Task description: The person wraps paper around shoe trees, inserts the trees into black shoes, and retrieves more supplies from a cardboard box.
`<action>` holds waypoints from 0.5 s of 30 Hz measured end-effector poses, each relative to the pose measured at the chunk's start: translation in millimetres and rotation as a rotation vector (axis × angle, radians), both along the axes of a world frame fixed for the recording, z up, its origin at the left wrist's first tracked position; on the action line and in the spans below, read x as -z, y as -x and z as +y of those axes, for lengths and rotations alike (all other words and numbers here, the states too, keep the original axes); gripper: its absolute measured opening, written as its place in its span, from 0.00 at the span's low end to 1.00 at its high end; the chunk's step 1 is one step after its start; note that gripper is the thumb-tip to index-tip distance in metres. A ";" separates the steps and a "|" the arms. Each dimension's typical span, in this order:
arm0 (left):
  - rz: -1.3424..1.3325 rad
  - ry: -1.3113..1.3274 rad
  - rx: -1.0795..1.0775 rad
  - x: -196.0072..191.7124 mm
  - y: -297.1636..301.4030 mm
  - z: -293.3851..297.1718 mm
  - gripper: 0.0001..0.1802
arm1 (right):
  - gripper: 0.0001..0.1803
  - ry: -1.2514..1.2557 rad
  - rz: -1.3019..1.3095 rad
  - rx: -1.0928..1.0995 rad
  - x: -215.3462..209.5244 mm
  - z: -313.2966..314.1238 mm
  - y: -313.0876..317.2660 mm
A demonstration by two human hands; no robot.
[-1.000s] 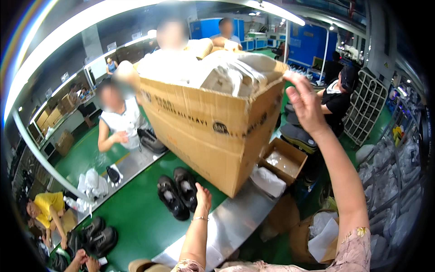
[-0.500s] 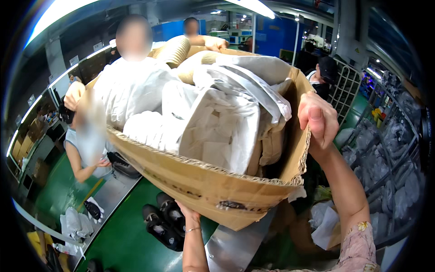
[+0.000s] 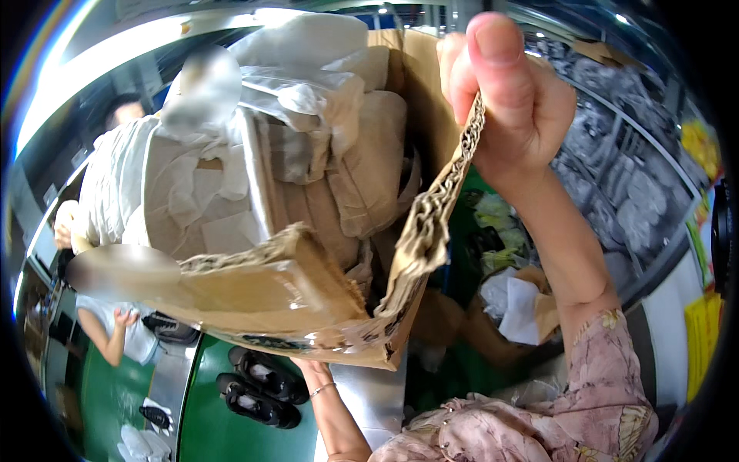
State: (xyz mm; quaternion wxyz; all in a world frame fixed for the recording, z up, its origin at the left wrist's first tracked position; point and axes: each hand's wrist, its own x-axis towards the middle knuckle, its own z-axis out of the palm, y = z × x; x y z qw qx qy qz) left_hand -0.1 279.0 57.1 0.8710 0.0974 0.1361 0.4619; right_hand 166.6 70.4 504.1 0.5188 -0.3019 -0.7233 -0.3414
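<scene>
A large open cardboard box [image 3: 262,296] fills the middle of the view, tilted, with a torn, split corner toward me. Inside are several pale fabric or paper-like pieces [image 3: 196,185] and crumpled clear plastic wrapping [image 3: 308,100]. My right hand [image 3: 516,100] is closed over the box's right rim, thumb uppermost. Beneath the box, my left hand [image 3: 308,368] reaches up against its underside; its fingers are hidden by the cardboard. Another person's hand [image 3: 68,223] is at the far left side of the box.
Black shoes [image 3: 262,385] rest on the green surface below the box, beside a metal edge [image 3: 171,385]. A person in a light top [image 3: 115,331] is at the left. Racks of plastic-wrapped items [image 3: 616,177] stand at right, above a carton holding white paper [image 3: 523,308].
The box has tilted and come closer, and its near right corner now gapes apart. My right hand has risen with the rim. The view has swung toward the right.
</scene>
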 end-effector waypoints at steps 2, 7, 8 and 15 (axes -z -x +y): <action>-0.022 -0.014 0.069 -4.2 -11.6 -22.8 0.34 | 0.28 -0.060 0.064 0.044 -8.2 -34.6 17.4; -0.057 -0.024 0.253 -6.4 -47.0 -92.4 0.34 | 0.25 -0.147 -0.184 0.015 -23.0 -114.0 45.2; -0.060 -0.028 0.279 -7.6 -46.4 -101.4 0.34 | 0.25 -0.184 -0.151 -0.016 -24.4 -124.1 55.3; -0.129 -0.019 0.509 -2.8 -94.7 -177.8 0.34 | 0.19 -0.191 -0.273 0.276 -12.8 -230.5 85.3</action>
